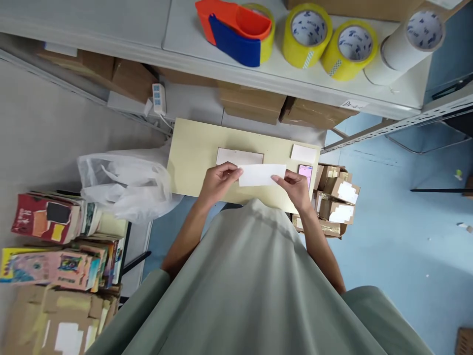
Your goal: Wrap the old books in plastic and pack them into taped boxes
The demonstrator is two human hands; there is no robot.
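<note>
My left hand [218, 181] and my right hand [293, 187] both pinch a white paper slip [261, 174], one at each end, held flat just above a small pale yellow table [192, 148]. Under the slip, on the table, lies a flat whitish packet [238, 157]. A white label [303, 153] lies at the table's far right corner. A phone with a pink screen [305, 173] rests near my right hand.
A white shelf [155, 29] above carries an orange-blue tape dispenser [232, 29], yellow tape rolls [306, 32] and a white roll [410, 44]. A plastic bag [125, 185] and stacked books [55, 241] sit left. Small labelled cartons [338, 199] stand right on the blue floor.
</note>
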